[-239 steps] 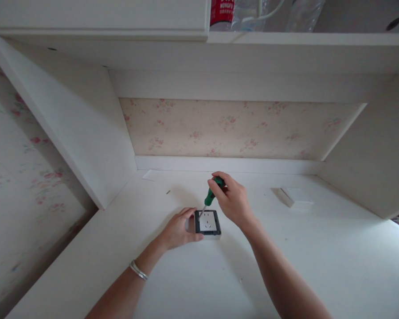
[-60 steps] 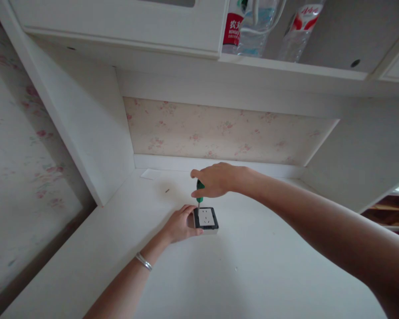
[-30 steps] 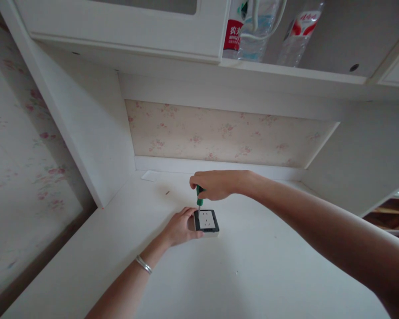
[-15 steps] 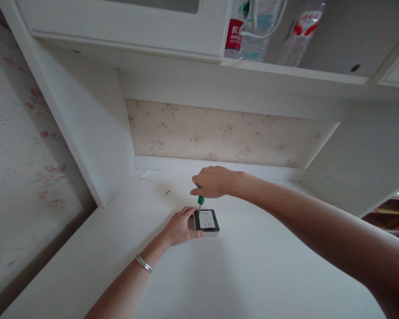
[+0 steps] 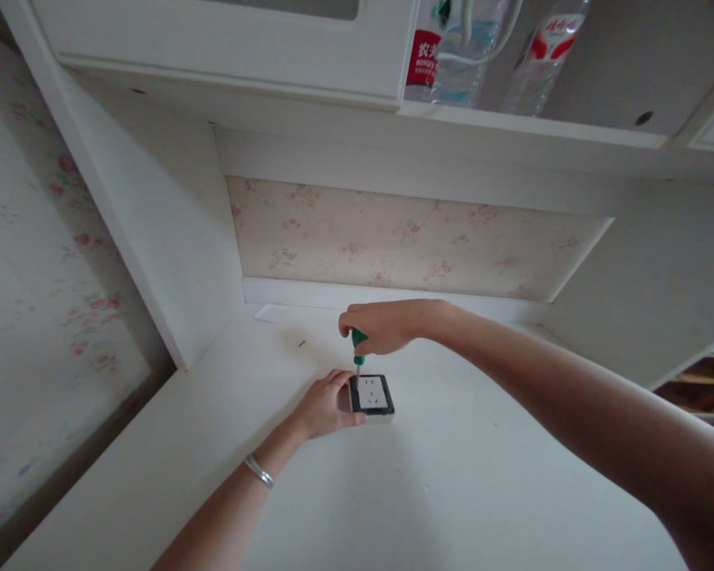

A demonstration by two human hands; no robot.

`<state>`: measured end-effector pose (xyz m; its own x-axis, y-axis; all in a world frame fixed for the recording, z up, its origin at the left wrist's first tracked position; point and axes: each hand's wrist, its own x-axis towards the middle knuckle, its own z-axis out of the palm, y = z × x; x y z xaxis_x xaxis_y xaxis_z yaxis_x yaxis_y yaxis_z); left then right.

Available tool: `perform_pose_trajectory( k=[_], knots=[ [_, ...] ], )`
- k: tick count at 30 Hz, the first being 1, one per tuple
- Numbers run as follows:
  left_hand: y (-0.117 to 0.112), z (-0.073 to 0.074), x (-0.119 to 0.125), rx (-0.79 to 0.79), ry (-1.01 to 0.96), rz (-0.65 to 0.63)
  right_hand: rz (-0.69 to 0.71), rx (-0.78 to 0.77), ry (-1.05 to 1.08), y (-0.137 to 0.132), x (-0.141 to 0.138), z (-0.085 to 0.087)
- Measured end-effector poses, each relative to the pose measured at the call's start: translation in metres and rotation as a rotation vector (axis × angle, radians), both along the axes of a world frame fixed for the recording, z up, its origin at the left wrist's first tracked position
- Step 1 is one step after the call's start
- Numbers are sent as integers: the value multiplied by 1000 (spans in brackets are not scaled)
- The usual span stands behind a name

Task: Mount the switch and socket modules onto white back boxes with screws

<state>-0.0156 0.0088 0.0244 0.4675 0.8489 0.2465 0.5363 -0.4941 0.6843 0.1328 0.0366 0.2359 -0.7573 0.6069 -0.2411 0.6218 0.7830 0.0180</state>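
A square wall socket (image 5: 373, 392), white in the middle with a black frame and a pale box under it, lies face up on the white desk (image 5: 452, 515). My left hand (image 5: 327, 408) grips its left side, fingers at the far edge and thumb at the near edge. Above it, my right hand (image 5: 381, 327) is closed round the green handle of a screwdriver (image 5: 358, 361). The screwdriver stands nearly upright, with its tip at the left part of the socket's black frame. What the tip touches is too small to make out.
Behind the socket lie a small brown piece (image 5: 301, 343) and a flat white piece (image 5: 270, 313) near the back edge. Overhead is a cabinet (image 5: 232, 59) whose open shelf holds plastic bottles (image 5: 544, 59). A side panel (image 5: 155, 222) rises on the left.
My right hand has turned and its fingers have shifted on the screwdriver, so more of the green handle shows. My left hand and the socket stay together in place.
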Motion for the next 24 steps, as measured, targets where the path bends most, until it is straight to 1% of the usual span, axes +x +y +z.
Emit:
perform_pose_trajectory(
  k=[2, 5, 6, 7, 9, 11, 13, 15, 16, 18, 21, 22, 24],
  knots=[
    [0, 0, 0, 6, 4, 2, -46, 46, -53, -1, -2, 1],
    [1, -1, 1, 8, 3, 6, -188, 194, -111, -5, -5, 3],
    [1, -1, 1, 6, 0, 7, -207, 201, -106, -6, -6, 3],
    [1, -1, 2, 5, -3, 7, -198, 174, -88, -7, -7, 4],
    [1, -1, 1, 6, -4, 4, -114, 70, -46, -9, -6, 6],
    [1, 0, 1, 11, 0, 3, -35, 34, -30, -9, -6, 7],
    [0, 1, 1, 9, 6, 3, -53, 119, -55, -10, -7, 6],
    [0, 1, 1, -1, 8, 11, -139, 241, -88, -11, -8, 5],
    [0, 1, 1, -6, 9, 13, -178, 273, -99, -12, -8, 5],
    [0, 1, 2, -11, 7, 14, -195, 254, -89, -13, -7, 5],
    [0, 1, 1, -10, 5, 8, -119, 138, -62, -14, -4, 7],
    [1, 1, 1, -9, 6, 8, -112, 143, -66, -15, -3, 7],
    [0, 1, 1, -12, 9, 12, -143, 231, -98, -15, -2, 7]
  ],
)
